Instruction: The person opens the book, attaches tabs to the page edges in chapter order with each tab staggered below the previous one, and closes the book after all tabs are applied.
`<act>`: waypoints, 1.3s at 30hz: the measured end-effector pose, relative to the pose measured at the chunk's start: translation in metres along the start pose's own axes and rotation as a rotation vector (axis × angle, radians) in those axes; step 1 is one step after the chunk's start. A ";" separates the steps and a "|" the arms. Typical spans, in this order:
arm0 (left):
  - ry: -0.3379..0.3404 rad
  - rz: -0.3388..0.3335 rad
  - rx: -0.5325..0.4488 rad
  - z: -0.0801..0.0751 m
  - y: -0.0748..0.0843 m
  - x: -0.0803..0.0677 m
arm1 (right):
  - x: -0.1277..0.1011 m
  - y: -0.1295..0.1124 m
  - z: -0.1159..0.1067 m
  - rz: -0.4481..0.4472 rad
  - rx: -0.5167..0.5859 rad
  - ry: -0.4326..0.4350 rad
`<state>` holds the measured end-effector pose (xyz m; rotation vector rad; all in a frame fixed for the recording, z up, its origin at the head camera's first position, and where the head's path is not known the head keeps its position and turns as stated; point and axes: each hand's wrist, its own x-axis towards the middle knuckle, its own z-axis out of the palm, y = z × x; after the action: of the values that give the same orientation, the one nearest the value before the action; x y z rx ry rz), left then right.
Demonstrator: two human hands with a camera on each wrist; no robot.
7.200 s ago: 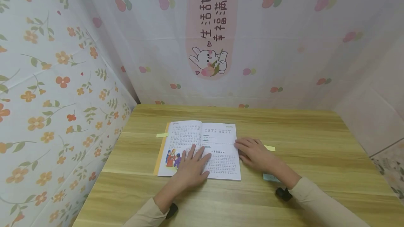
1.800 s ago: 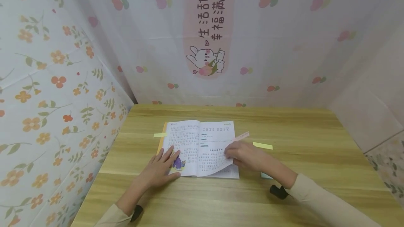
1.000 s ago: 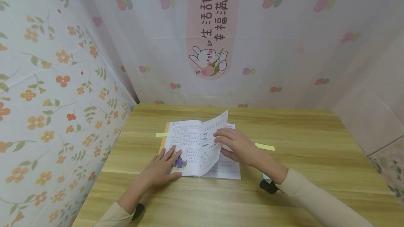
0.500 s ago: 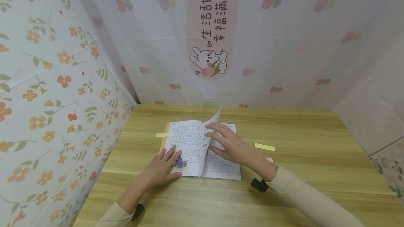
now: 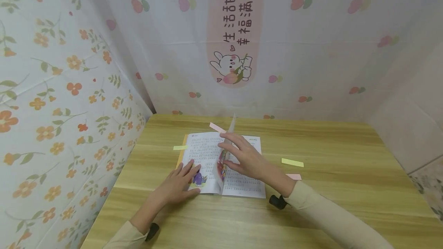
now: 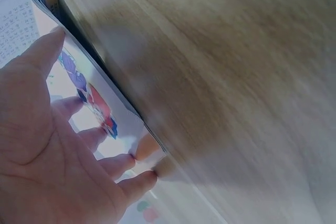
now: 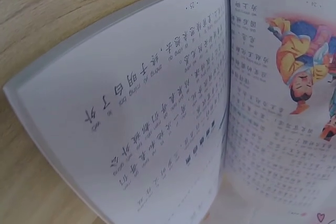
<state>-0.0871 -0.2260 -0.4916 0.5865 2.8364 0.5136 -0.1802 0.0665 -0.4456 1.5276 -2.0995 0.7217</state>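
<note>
An open book [image 5: 244, 183] lies on the table, one leaf [image 5: 232, 124] standing nearly upright from its spine. My right hand [image 5: 245, 156] holds this leaf, fingertips over its free edge and thumb on its picture side. A pink sticky tab [image 5: 217, 127] juts left from the leaf near its far end. On the lower left page my left hand [image 5: 176, 183] lies with fingers spread, partly over a coloured drawing [image 5: 199, 180]. In the left wrist view, its fingers reach the page's outer edge. The right wrist view shows the leaf [image 7: 152, 93] and an illustration [image 7: 307, 56].
A yellow sticky tab [image 5: 180, 148] sticks out from the book's left edge. On the wooden table [image 5: 332, 141] to the right lie a yellow strip [image 5: 292, 162] and a pink strip [image 5: 294, 176]. A patterned curtain [image 5: 166, 30] hangs behind and to the left.
The right hand has lifted the right page and swung it leftward to nearly upright, carrying the pink tab. Earlier, the left hand shifted left from the book's middle; it now stays put.
</note>
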 end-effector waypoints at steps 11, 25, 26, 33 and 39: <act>0.048 -0.010 0.001 -0.003 -0.007 -0.008 | 0.000 0.001 0.007 0.055 0.028 -0.014; 0.214 0.023 0.057 -0.023 -0.034 -0.029 | -0.002 0.005 0.017 0.077 0.037 -0.028; 0.227 0.025 0.060 -0.025 -0.035 -0.031 | -0.002 0.005 0.017 0.079 0.038 -0.031; 0.277 0.007 0.048 -0.038 -0.042 -0.039 | -0.002 -0.001 0.021 0.133 0.044 -0.091; 0.275 -0.033 0.046 -0.047 -0.046 -0.045 | -0.004 -0.002 0.028 0.176 0.051 -0.152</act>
<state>-0.0749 -0.2976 -0.4596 0.5105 3.1188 0.5635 -0.1784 0.0509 -0.4687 1.4781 -2.3688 0.7465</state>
